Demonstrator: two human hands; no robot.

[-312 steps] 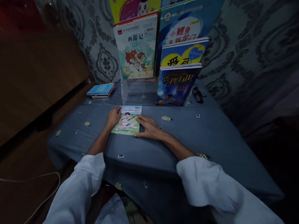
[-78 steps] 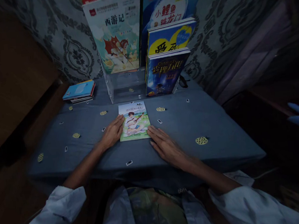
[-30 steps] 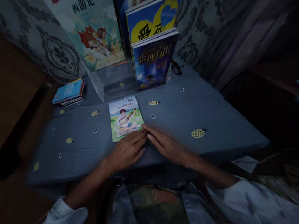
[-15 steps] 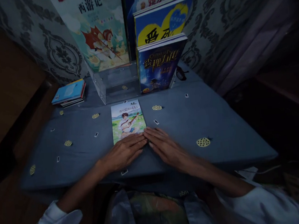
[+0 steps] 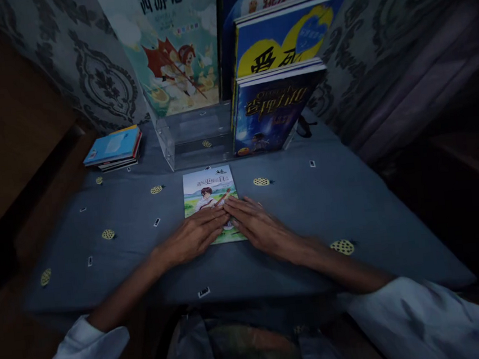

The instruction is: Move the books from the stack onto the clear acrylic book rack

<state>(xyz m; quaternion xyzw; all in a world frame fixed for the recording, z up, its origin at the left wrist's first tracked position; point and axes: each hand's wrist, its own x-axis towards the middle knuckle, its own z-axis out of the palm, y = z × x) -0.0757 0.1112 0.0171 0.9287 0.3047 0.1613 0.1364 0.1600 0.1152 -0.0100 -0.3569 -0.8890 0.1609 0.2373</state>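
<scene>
A small book (image 5: 206, 184) lies closed and face up on the table. Its cover shows a seated figure with a guitar in a green meadow. My left hand (image 5: 194, 233) is stretched flat over the cover's lower left part. From the other side my right hand (image 5: 265, 230) reaches over the lower right part, also flat. The fingertips of both hands meet or overlap above the middle of the cover and hide part of the picture. Neither hand grips anything. How firmly the fingers press on the book I cannot tell.
Behind the book stands a clear acrylic rack (image 5: 195, 155). It holds a large book (image 5: 177, 55), a yellow and blue book (image 5: 285, 34) and a dark blue book (image 5: 275, 114). A stack of books (image 5: 113, 147) lies at the left rear. Dark glasses (image 5: 304, 127) rest right of the rack.
Both hands have shifted forward from the book's bottom edge onto its cover, so the lower edge now shows below them. The camera view has shifted slightly.
</scene>
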